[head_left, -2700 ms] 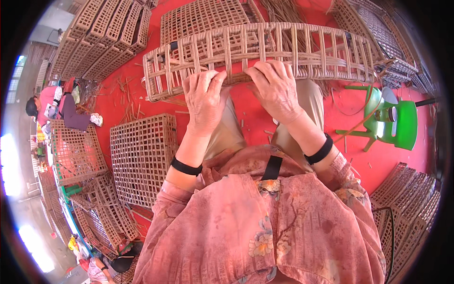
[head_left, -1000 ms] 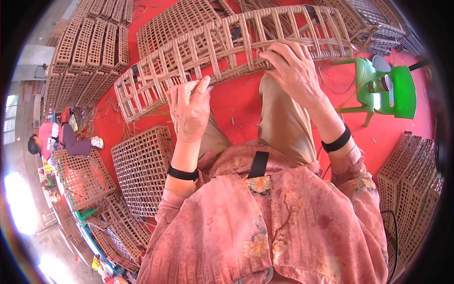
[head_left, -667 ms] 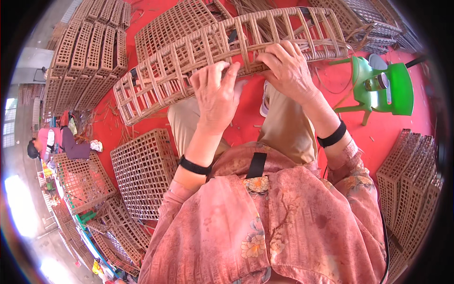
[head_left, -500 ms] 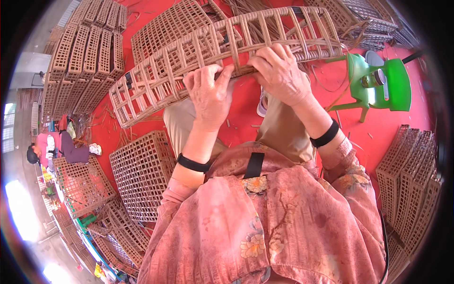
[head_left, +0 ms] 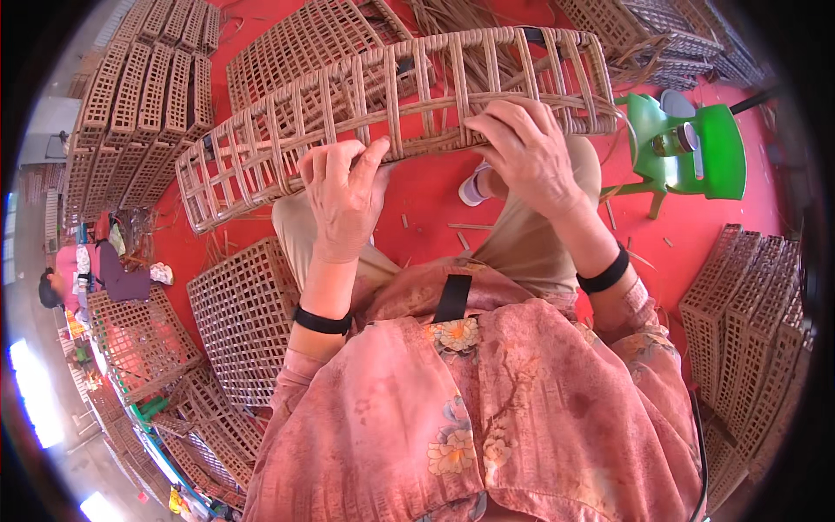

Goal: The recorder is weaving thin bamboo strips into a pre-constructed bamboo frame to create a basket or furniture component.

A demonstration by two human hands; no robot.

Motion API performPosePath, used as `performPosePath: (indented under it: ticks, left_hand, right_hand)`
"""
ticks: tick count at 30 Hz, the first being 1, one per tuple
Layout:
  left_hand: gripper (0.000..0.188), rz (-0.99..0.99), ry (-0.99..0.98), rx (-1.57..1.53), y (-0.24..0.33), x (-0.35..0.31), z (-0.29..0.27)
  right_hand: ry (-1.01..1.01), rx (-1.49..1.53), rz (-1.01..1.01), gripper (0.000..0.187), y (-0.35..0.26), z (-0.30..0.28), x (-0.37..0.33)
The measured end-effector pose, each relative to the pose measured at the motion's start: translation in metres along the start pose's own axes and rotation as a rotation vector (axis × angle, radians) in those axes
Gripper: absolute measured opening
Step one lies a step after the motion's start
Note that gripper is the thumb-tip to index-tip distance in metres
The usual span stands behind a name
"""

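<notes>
A long wicker basket frame [head_left: 428,106], with open uprights between woven bands, lies across in front of my knees. My left hand [head_left: 341,198] is at its near edge, left of the middle, fingers bent and closed round the edge. On the same edge further right, my right hand [head_left: 532,165] has its fingers curled over the near woven band. The fingertips of both hands are partly hidden behind the knuckles and the cane. Dark clips [head_left: 529,35] sit on the frame's far rim.
Stacks of woven baskets stand at the left [head_left: 130,122] and right [head_left: 739,313]. A green stool [head_left: 724,152] at the right holds a jar [head_left: 677,139]. Loose cane strips [head_left: 474,226] litter the red floor. At far left is another person [head_left: 113,270].
My left hand has slid left along the near edge, so the hands are further apart. The frame sits slightly lower and further left in view, as does much of the surroundings.
</notes>
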State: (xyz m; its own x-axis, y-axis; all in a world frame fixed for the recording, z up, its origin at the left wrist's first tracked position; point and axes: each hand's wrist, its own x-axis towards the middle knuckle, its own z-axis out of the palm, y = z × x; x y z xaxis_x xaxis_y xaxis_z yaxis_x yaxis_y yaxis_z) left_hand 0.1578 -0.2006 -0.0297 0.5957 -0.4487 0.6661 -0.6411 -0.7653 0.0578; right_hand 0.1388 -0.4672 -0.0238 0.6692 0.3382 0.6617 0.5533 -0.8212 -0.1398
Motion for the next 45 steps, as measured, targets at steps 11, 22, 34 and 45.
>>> performPosePath:
  ticks: [11, 22, 34, 45]
  left_hand:
    - [0.045, -0.001, -0.035, -0.174, 0.054, 0.046, 0.017]
    - [0.036, 0.011, 0.013, -0.158, 0.061, 0.042, 0.03]
    - [0.036, -0.022, 0.053, -0.207, 0.059, 0.038, 0.036]
    - [0.037, -0.036, 0.078, -0.193, 0.058, 0.032, 0.044]
  right_hand:
    - [-0.126, -0.145, -0.006, 0.044, 0.013, -0.029, 0.01]
    - [0.02, -0.175, -0.086, 0.029, 0.02, -0.018, -0.008]
    - [0.422, -0.163, 0.369, 0.036, 0.052, -0.039, -0.046]
    - [0.252, 0.006, 0.687, 0.034, 0.121, -0.081, -0.085]
